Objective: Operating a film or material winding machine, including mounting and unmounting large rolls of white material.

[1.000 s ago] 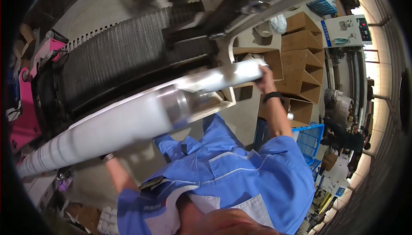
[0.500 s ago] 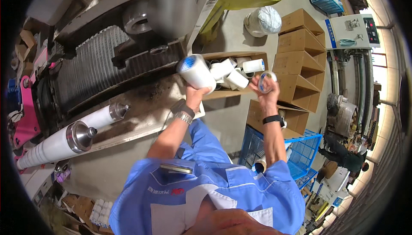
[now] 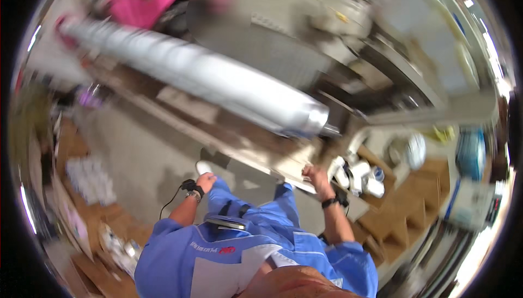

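- My right hand (image 3: 315,174) is up at the edge of the shelf (image 3: 283,166), fingers curled; through the blur I can't tell if it grips anything.
- My left hand (image 3: 205,181) hangs low by my hip, loosely closed and holding nothing I can make out; a black band sits on that wrist.
- Just right of my right hand, a cluster of white spools (image 3: 357,174) sits in a cardboard bin.
- Above the shelf runs a long white roll (image 3: 207,83) with a metal end cap, slanting down to the right.
- Brown boxes (image 3: 406,216) stack to the right; grey floor (image 3: 141,156) lies below my left hand.
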The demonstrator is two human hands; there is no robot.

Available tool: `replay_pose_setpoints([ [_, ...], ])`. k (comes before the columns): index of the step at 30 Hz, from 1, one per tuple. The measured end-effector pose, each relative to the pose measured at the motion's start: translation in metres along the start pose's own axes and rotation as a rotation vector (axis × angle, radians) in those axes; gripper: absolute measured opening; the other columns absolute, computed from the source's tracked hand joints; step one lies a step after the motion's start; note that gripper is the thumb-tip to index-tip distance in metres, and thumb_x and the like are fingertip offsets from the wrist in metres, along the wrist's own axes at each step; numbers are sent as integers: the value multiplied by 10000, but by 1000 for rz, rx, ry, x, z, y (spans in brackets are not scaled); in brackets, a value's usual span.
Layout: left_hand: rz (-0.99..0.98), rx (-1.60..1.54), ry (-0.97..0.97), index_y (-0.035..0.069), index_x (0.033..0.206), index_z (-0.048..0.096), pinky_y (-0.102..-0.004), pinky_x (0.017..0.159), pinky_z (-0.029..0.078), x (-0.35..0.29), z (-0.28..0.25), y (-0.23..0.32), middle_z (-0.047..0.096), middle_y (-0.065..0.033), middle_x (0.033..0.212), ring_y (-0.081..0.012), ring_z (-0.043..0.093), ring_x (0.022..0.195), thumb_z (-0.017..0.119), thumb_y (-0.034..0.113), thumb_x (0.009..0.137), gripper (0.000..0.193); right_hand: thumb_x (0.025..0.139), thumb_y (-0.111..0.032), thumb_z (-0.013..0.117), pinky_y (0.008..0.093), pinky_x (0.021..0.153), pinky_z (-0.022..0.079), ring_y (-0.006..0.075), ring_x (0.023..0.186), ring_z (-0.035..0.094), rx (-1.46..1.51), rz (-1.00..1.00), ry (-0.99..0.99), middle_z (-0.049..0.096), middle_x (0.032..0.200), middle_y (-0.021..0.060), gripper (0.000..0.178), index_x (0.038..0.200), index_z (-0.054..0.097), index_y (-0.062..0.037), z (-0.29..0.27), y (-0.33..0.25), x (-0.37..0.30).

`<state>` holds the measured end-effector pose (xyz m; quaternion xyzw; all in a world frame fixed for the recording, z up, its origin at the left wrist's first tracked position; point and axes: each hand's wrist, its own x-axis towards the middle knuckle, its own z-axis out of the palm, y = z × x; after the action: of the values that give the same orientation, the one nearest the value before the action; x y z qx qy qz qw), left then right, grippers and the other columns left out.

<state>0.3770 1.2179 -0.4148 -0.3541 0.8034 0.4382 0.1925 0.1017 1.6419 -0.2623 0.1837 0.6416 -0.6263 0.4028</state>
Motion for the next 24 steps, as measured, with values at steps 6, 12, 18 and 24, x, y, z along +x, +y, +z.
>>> replay_pose_setpoints([
  [6,-618,-73,225,121,1158,638,-448,708,506,-115,-169,-277,675,-120,904,-270,650,842,650,379,861,393,923,-230,668,301,793,508,130,872,637,-621,-161,-353,689,932,56,234,1030,675,-21,309,-4,57],
  [12,-569,548,525,104,1235,623,-505,1033,395,-177,-323,-242,620,-205,1234,-372,520,1229,682,431,800,548,842,-270,709,376,894,506,312,1065,640,-896,-1015,-544,666,1145,172,393,1134,656,-12,637,-167,61],
  [18,-590,-253,589,40,1134,675,-435,970,468,-143,-352,-393,682,-180,1115,-331,629,1072,666,442,816,513,819,-272,718,448,990,435,397,1125,553,-1144,-1720,-423,617,1176,209,491,1212,584,-9,971,-320,40],
  [24,-589,-125,322,104,931,738,-456,836,522,-105,-354,-464,693,-150,1034,-333,657,929,610,365,856,300,791,-338,746,445,1069,368,362,1235,504,-1138,-1848,-235,581,1282,202,614,1280,556,-20,1255,-427,108],
])
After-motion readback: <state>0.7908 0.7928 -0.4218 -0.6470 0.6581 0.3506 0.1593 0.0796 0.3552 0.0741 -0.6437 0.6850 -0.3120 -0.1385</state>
